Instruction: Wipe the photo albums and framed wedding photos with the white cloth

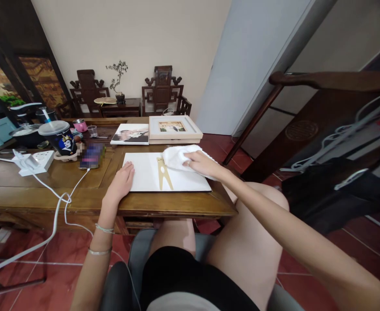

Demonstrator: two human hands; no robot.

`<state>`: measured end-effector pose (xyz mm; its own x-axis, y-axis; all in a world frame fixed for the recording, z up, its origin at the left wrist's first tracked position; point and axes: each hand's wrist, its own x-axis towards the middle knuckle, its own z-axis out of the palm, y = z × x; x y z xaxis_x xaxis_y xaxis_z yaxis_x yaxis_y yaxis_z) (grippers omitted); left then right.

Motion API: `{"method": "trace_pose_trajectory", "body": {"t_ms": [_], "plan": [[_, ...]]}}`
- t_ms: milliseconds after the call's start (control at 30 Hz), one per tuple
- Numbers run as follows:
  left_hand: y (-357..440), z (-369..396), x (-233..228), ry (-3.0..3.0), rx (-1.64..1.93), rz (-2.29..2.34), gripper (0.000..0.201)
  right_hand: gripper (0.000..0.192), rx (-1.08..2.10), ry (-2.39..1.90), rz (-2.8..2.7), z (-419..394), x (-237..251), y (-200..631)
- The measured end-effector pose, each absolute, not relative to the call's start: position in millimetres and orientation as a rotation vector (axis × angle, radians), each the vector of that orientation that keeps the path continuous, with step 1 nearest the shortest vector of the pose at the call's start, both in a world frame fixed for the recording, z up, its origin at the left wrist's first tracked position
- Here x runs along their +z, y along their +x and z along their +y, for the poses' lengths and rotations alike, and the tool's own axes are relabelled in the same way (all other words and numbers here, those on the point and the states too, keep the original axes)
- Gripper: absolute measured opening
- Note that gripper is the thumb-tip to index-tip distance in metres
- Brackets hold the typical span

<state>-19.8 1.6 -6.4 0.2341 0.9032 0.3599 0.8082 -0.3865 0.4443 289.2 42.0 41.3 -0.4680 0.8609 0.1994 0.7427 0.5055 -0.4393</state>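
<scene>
A white rectangular panel (143, 172) lies flat near the front edge of the wooden table. On it is a gold, two-legged piece (162, 173) that looks like a frame's stand. Fingers stretched out, my left hand (122, 179) rests on the panel's left edge. A white cloth (176, 158) is bunched under my right hand (200, 163), which grips it against the panel's upper right part. The cloth touches the top of the gold piece and hides the panel's corner there.
Behind the panel lie a photo print (131, 134) and a boxed picture frame (175, 128). To the left are a lidded drink cup (60, 137), a phone (92, 156) on a cable, and a power strip (36, 162). A wooden chair (274, 125) stands at right.
</scene>
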Motion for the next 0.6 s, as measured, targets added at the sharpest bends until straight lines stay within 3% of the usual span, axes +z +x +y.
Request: {"method": "trace_pose_trajectory", "body": {"t_ms": [300,600], "plan": [[-19.0,0.6,-6.9,2.341,0.843,1.655,0.049,0.013,0.591,-1.308,-2.495,-66.2,65.2,312.7],[-19.6,2.2,-5.2,2.342,0.820,1.656,0.048,0.012,0.746,-1.376,-2.133,39.6,56.5,310.3]]}}
